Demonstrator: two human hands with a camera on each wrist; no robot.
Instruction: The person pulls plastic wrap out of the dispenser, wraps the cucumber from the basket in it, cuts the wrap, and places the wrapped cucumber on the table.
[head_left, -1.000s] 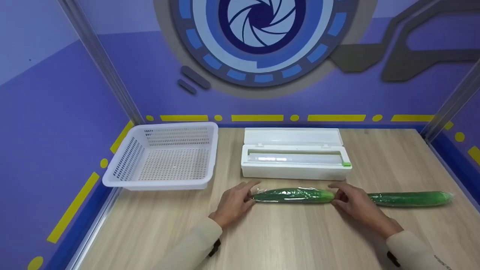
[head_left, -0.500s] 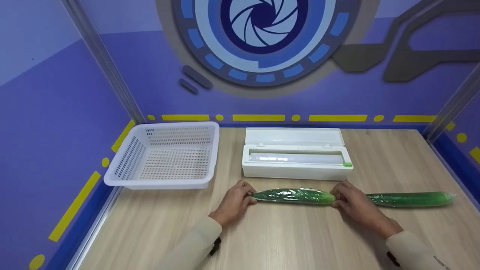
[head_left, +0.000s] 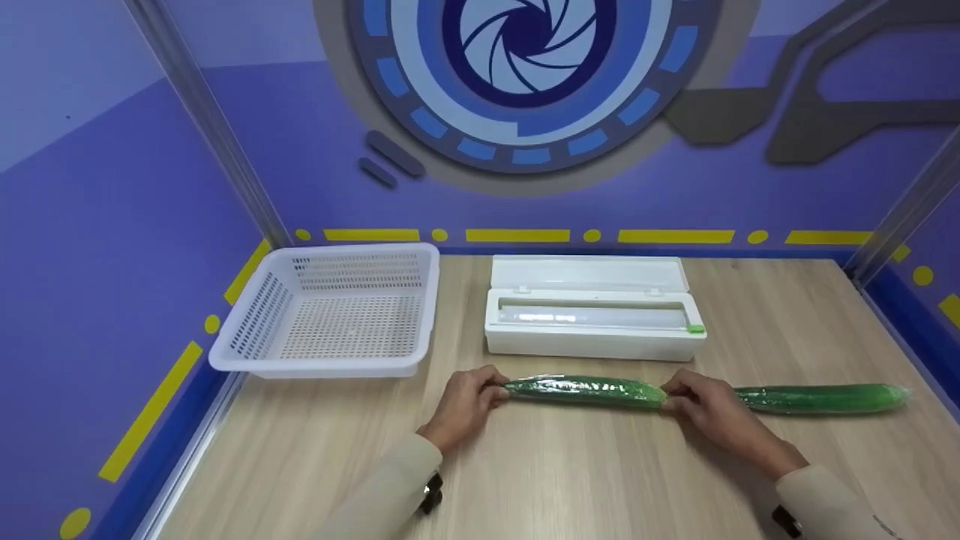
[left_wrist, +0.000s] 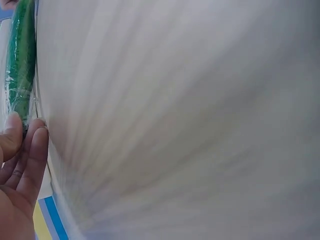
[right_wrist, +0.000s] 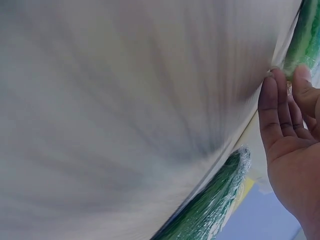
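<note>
A cucumber (head_left: 585,391) wrapped in clear plastic film lies crosswise in front of the dispenser box, between both hands. My left hand (head_left: 463,403) pinches the film at its left, darker end; in the left wrist view the thumb and fingers (left_wrist: 37,145) close on the gathered film tip. At the paler right end, my right hand (head_left: 709,411) pinches the film between thumb and fingers (right_wrist: 270,97). A second wrapped cucumber (head_left: 829,398) lies to the right, its left end partly hidden behind the right hand.
Behind the cucumber stands a white cling film dispenser (head_left: 592,343), lid raised, a film roll inside and a green slider (head_left: 696,328) at its right. A white perforated basket (head_left: 427,315) sits at the left. Blue-purple panels wall the wooden table (head_left: 570,480) at the back and sides.
My left fingers have closed from a looser spread onto the film at the left end. The right hand stays at its end, and the loose film looks drawn in closer to the cucumber.
</note>
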